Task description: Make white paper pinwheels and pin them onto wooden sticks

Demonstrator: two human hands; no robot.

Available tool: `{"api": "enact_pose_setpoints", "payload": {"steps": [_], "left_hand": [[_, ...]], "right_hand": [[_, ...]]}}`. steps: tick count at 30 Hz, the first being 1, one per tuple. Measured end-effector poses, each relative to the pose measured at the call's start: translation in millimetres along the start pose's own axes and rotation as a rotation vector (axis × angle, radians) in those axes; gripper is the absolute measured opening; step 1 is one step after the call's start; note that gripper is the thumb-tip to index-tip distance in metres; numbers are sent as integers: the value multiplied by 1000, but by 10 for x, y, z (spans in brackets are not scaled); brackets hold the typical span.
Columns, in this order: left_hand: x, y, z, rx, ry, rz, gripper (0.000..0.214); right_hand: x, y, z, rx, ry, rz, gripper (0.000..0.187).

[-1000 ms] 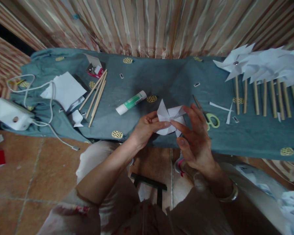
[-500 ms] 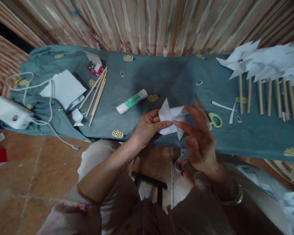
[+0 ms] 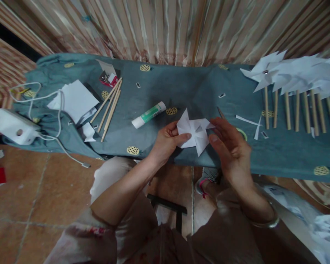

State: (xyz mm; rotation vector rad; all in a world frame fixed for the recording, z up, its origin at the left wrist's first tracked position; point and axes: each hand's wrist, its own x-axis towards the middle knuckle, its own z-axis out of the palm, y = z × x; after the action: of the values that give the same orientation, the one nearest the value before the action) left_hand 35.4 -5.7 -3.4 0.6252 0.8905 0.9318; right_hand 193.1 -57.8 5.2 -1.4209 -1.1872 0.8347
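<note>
A white paper pinwheel, with its points folded in to the middle, is pinched between the thumb and fingers of my left hand. It is above the near edge of the cloth. My right hand is at the pinwheel's right side, its thumb and fingers apart; whether a fingertip touches the paper I cannot tell. Behind the right hand lie scissors, mostly hidden, with one blade tip and part of a green handle showing. A glue stick with a green label lies left of the pinwheel.
At right, finished white pinwheels on wooden sticks lie in a row, with paper strips beside them. At left are thin sticks, a paper stack, a small red box of metal pins, and a white power strip with cables.
My right hand has drawn back to the right from the pinwheel's centre, covering more of the scissors. My left hand still holds the pinwheel, whose folded middle is now uncovered.
</note>
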Motion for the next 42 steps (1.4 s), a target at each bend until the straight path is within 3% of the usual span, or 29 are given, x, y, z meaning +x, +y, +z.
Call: {"api": "enact_pose_setpoints", "payload": {"steps": [3, 8, 15, 20, 25, 42], "left_hand": [[14, 3, 12, -12, -3, 25, 41], [44, -3, 9, -27, 0, 59, 44], [93, -9, -14, 17, 4, 91, 50], [133, -2, -22, 27, -5, 136, 49], [165, 0, -32, 49, 2, 134, 47], [231, 7, -106, 104, -25, 219, 49]], "right_hand": [[71, 149, 46, 172, -13, 113, 51], [193, 264, 27, 258, 48, 174, 53], [258, 166, 136, 362, -122, 250, 37], [274, 79, 231, 378, -6, 297, 45], [296, 60, 277, 396, 50, 295, 46], [304, 99, 353, 334, 69, 270, 51]]}}
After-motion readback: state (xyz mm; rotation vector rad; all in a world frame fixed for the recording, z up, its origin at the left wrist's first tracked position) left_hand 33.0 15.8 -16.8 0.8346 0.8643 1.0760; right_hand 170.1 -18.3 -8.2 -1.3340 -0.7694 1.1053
